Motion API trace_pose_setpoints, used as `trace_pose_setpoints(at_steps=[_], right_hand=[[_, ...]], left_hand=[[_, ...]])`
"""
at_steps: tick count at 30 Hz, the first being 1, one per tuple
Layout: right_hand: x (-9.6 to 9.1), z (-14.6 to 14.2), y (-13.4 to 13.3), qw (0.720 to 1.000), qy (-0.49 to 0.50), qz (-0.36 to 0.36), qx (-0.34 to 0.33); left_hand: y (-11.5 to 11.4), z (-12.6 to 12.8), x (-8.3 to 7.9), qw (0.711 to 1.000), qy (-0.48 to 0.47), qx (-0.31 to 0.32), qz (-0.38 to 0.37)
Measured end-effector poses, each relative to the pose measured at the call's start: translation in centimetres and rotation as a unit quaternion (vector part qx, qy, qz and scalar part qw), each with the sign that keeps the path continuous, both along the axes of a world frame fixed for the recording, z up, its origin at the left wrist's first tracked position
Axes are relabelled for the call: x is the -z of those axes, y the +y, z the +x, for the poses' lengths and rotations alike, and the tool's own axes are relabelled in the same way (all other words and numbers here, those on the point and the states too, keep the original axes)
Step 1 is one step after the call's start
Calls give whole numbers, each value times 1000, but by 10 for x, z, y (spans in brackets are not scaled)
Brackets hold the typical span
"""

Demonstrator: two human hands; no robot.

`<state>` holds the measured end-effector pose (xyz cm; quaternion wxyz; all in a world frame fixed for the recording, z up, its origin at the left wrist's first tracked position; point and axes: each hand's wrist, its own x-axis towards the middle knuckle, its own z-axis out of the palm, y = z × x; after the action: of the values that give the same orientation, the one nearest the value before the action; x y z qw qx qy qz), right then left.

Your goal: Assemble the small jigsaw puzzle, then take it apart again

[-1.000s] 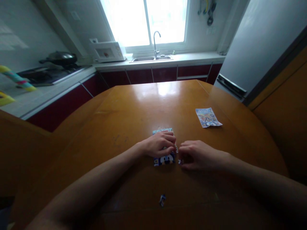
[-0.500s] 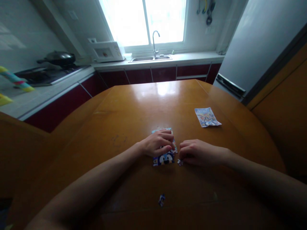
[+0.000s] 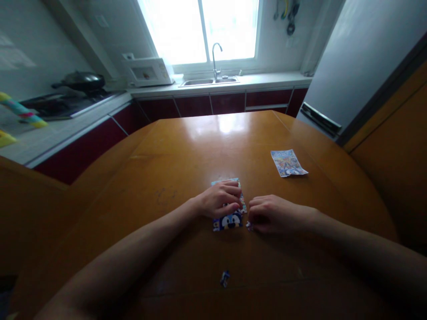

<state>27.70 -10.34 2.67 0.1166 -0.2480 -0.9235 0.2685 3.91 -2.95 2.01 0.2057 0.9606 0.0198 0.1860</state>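
Observation:
A partly assembled jigsaw puzzle (image 3: 231, 221) with a blue cartoon face lies on the wooden table. Across its middle rests my left hand (image 3: 220, 198), palm down and fingers stretched out, covering much of the picture. Just right of the puzzle, my right hand (image 3: 271, 214) is closed with curled fingers around a small puzzle piece (image 3: 249, 226); its edge shows below the fingertips, a little apart from the puzzle. Closer to me, another loose puzzle piece (image 3: 224, 278) lies on the table.
A creased printed picture sheet (image 3: 288, 163) lies at the right of the table (image 3: 187, 155). Beyond stand a counter with a sink (image 3: 200, 82), a microwave (image 3: 150, 72) and a stove with a pan (image 3: 83, 81). A fridge (image 3: 360, 66) is at the right.
My right hand and the piece at its fingertips have shifted very slightly to the left, toward the puzzle. My left hand stays in place.

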Motion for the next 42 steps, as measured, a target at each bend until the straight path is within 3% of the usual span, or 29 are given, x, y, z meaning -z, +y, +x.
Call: trace_pose_setpoints(at_steps=[7, 15, 32, 42], right_hand=[[14, -4, 2, 993, 48, 62, 83], [20, -12, -1, 989, 41, 85, 113], [16, -7, 0, 991, 26, 81, 106], [15, 0, 3, 993, 21, 95, 66]], left_hand=[[1, 0, 2, 1000, -5, 6, -26], [0, 0, 3, 1000, -5, 2, -16], [-4, 3, 3, 1000, 4, 20, -21], [-3, 2, 2, 1000, 18, 23, -2]])
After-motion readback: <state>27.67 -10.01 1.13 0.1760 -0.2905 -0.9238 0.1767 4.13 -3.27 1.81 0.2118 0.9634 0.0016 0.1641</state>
